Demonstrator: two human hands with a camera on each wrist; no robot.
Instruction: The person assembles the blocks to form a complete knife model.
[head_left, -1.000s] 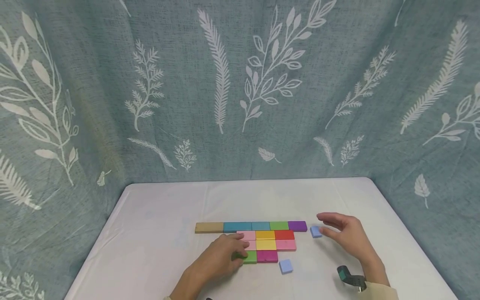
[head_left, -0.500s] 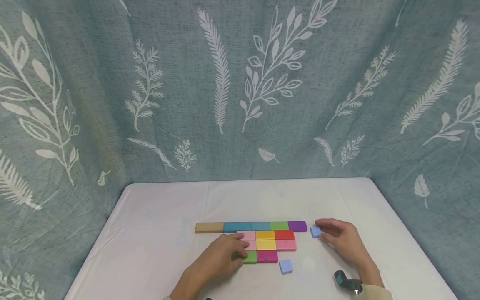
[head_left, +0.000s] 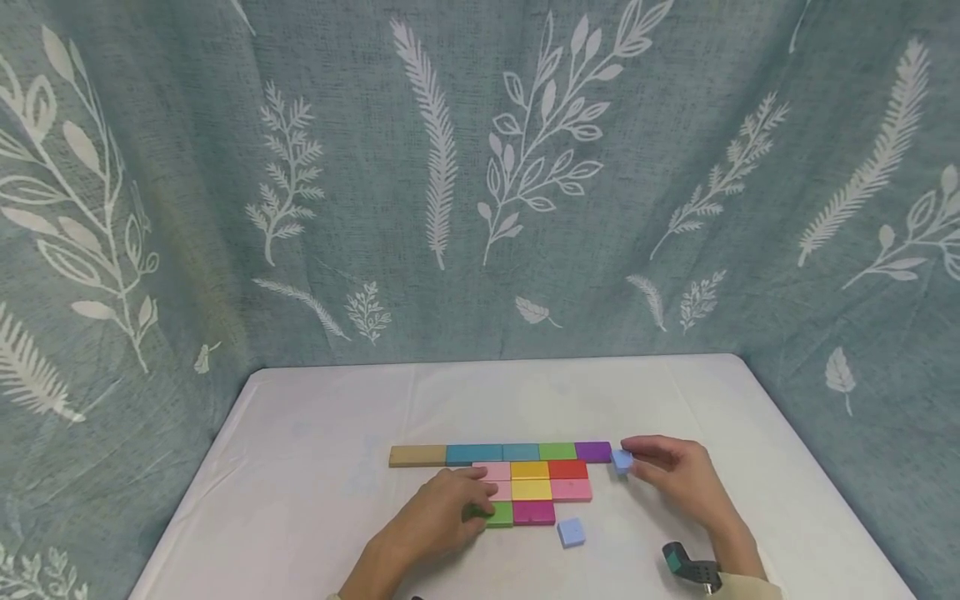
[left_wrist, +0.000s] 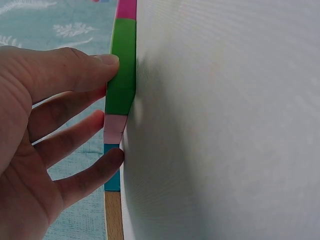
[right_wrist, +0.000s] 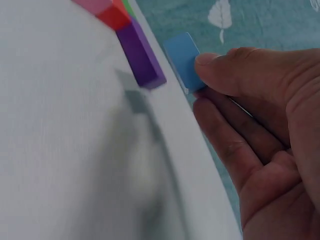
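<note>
Between the thumb and fingers of my right hand [head_left: 682, 479] a small light blue block [head_left: 622, 462] is pinched at the right end of the back row. The right wrist view shows this blue block [right_wrist: 184, 61] lifted off the tabletop, beside the purple block [right_wrist: 142, 57] that ends the row. My left hand [head_left: 441, 514] rests at the left side of the front rows, fingers spread and fairly straight. Its thumb touches the green block [left_wrist: 121, 70], and its other fingers reach along the pink blocks [left_wrist: 114, 129] and the teal block [left_wrist: 112, 175].
A second light blue block [head_left: 571, 532] lies loose in front of the magenta block [head_left: 534, 512]. The back row starts with a tan block [head_left: 417, 456] on the left. Yellow, red and pink blocks fill the middle rows. A patterned curtain [head_left: 480, 183] stands behind the white table [head_left: 315, 408].
My right hand has come down onto the light blue block, taken hold of it and moved it left, close to the purple block. The left hand has stayed in place.
</note>
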